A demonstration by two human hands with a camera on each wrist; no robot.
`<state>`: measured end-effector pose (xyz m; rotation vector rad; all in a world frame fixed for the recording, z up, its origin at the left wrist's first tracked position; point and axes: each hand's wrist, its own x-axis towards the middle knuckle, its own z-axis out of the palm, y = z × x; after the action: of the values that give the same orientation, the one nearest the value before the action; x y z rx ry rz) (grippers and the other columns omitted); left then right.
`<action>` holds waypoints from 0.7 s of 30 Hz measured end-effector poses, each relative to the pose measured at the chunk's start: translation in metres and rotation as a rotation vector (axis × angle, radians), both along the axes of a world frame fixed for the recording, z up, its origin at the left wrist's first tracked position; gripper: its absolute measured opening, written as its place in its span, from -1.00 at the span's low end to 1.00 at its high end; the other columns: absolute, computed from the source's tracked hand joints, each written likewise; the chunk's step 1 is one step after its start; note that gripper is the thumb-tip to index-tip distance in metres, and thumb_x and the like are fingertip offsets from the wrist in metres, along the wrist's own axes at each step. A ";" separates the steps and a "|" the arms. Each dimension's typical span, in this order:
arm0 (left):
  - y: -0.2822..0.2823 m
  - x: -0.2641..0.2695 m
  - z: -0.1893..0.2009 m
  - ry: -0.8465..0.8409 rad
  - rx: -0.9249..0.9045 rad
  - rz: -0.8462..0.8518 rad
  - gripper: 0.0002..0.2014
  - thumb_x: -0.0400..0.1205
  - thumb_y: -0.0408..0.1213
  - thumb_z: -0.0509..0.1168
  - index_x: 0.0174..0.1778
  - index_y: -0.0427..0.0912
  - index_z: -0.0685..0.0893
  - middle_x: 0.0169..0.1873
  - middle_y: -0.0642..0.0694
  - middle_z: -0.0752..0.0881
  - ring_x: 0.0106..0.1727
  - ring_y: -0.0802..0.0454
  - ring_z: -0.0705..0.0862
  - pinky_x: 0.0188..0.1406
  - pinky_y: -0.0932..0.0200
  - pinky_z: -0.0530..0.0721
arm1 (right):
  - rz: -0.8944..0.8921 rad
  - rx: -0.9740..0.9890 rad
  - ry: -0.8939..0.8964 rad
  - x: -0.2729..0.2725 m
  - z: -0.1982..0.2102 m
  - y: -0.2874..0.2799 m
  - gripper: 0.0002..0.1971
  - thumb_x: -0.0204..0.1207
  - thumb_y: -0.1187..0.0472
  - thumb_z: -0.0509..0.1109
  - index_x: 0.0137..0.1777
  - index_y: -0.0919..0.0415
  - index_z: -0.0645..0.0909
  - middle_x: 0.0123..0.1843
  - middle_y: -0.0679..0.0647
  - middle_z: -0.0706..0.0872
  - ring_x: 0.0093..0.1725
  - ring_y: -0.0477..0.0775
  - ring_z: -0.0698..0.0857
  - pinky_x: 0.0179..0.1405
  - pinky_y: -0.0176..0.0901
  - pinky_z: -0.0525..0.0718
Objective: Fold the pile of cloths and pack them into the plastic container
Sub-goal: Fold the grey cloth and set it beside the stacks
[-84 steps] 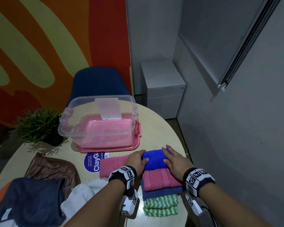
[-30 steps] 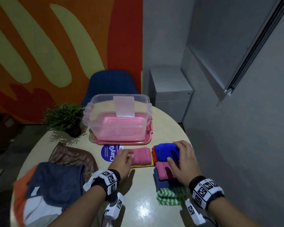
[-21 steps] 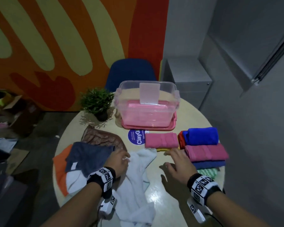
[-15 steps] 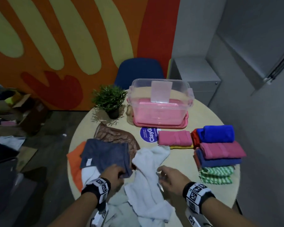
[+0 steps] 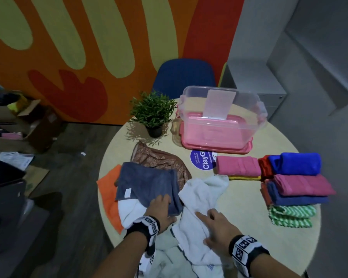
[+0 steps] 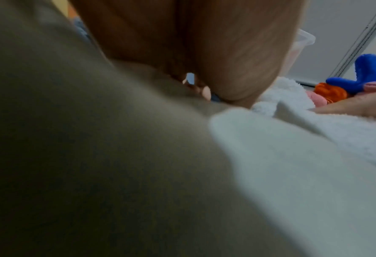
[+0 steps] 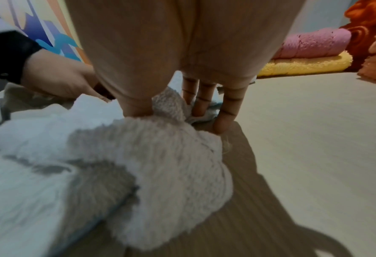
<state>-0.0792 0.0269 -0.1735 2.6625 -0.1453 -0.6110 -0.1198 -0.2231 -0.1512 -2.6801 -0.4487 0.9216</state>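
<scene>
Bare tabletop (image 5: 243, 199) lies between the white towel (image 5: 201, 197) and the folded stack (image 5: 295, 189), open to a hand; the plastic container (image 5: 221, 121) stands open-topped at the far edge; potted plant (image 5: 153, 113) flanks its left; pink folded cloth (image 5: 237, 165) lies just before it.

Head view downward, wrist views close, sharing white towel (image 5: 199, 197)

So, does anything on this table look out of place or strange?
Only one thing: the clear plastic container stands on its own pink lid and holds no cloth, while folded cloths wait stacked beside it. The rumpled white towel under both hands is simply not folded yet.
</scene>
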 end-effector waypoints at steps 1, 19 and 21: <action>-0.001 0.002 0.000 -0.005 0.028 -0.011 -0.62 0.55 -0.02 0.41 0.14 -0.08 0.44 0.13 -0.11 0.50 0.16 -0.18 0.55 0.08 -0.03 0.54 | -0.001 -0.002 -0.003 -0.001 0.000 0.000 -0.15 0.55 -0.02 0.40 0.72 -0.22 -0.04 0.45 0.03 0.25 0.42 0.16 0.37 0.35 0.06 0.56; -0.026 0.049 0.174 -0.342 -0.480 -0.149 -0.83 0.75 0.02 0.14 0.04 0.04 0.54 -0.31 0.09 0.68 -0.25 0.11 0.63 -0.25 0.06 0.52 | -0.247 0.369 -0.367 0.061 0.107 0.014 -0.14 0.42 -0.14 0.52 0.64 0.00 0.18 0.55 0.03 0.27 0.50 0.01 0.41 0.46 -0.08 0.51; -0.037 0.050 0.194 -0.337 -0.469 -0.275 -0.77 0.65 0.13 0.20 0.06 0.10 0.58 -0.26 0.12 0.71 -0.19 0.17 0.66 -0.19 0.11 0.59 | -0.290 0.644 -0.534 0.071 0.133 0.020 -0.05 0.33 0.02 0.59 0.64 0.03 0.12 0.62 0.03 0.19 0.60 -0.09 0.25 0.56 -0.31 0.32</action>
<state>-0.0289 -0.0101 0.0202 2.2742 -0.6718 -0.1672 -0.0483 -0.2032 -0.0182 -2.2553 -0.3622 -0.0474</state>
